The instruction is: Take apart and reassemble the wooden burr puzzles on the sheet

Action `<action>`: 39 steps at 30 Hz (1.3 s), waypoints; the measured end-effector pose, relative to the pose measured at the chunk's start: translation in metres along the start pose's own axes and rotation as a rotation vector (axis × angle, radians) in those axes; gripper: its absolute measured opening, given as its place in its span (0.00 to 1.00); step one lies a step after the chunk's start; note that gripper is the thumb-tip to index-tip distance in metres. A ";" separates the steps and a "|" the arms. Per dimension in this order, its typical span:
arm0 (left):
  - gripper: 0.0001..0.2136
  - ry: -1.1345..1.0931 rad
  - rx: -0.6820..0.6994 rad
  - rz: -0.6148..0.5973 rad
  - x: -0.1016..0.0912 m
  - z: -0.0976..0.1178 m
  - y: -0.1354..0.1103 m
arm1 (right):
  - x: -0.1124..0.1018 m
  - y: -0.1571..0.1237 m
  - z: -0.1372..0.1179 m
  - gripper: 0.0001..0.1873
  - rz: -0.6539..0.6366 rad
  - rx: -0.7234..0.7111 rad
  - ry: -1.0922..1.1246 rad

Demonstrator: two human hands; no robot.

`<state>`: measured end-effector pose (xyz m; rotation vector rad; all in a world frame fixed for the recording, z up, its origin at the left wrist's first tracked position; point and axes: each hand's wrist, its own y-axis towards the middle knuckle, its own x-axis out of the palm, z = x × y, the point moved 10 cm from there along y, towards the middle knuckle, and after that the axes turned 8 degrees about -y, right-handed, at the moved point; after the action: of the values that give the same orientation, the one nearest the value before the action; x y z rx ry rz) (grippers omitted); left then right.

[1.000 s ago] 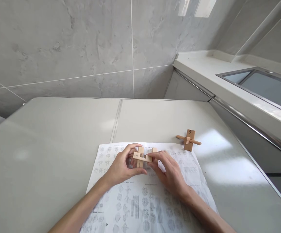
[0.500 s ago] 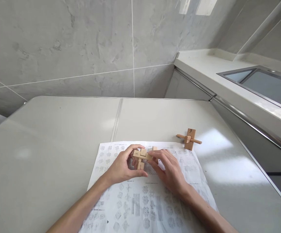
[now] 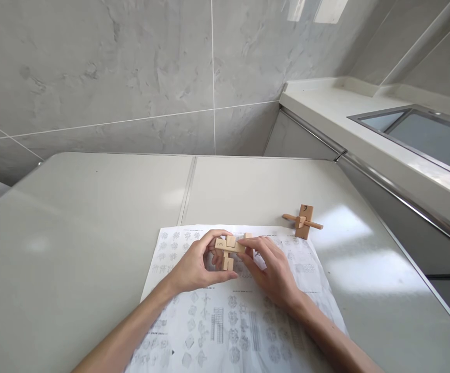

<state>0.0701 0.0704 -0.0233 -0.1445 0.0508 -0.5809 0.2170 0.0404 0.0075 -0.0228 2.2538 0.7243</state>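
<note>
Several pale wooden puzzle pieces [image 3: 230, 247] are joined crosswise between my two hands, above a printed sheet [image 3: 203, 321]. My left hand [image 3: 197, 264] curls round their left side, its fingers behind the pieces and its thumb below the lower block. From the right, my right hand [image 3: 271, 264] pinches the end of the horizontal piece between thumb and fingers. Dark marks show on the faces of the horizontal piece and the lower block. The backs of the pieces are hidden by my fingers.
At the sheet's upper right corner lie darker wooden puzzle pieces [image 3: 304, 221], joined in a cross. The white table [image 3: 92, 233] has a seam running away from me. Beyond it is a grey tiled wall [image 3: 131, 62], with a counter [image 3: 318, 98] at the right.
The joined pieces have shifted very slightly to the right and tilted a little in my hands. Both hands keep nearly the same grip.
</note>
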 end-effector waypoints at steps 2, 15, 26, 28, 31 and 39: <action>0.32 -0.003 -0.004 0.002 0.000 0.000 0.000 | 0.000 0.000 0.000 0.09 -0.002 0.010 0.012; 0.30 0.021 -0.004 0.173 -0.017 0.001 0.000 | -0.003 -0.004 0.037 0.06 0.058 0.301 -0.133; 0.31 0.025 -0.005 0.149 -0.014 -0.001 0.000 | 0.005 -0.002 0.033 0.07 -0.029 0.258 -0.157; 0.31 0.016 -0.002 0.149 -0.014 -0.002 0.000 | 0.007 -0.002 0.030 0.08 -0.047 0.243 -0.135; 0.31 0.015 0.005 0.147 -0.014 -0.002 0.000 | 0.008 -0.002 0.030 0.09 -0.054 0.255 -0.129; 0.30 0.013 0.016 0.160 -0.015 -0.002 0.001 | 0.010 -0.002 0.032 0.07 -0.080 0.251 -0.139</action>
<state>0.0578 0.0791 -0.0248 -0.1194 0.0698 -0.4222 0.2312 0.0565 -0.0181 0.0566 2.1805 0.3850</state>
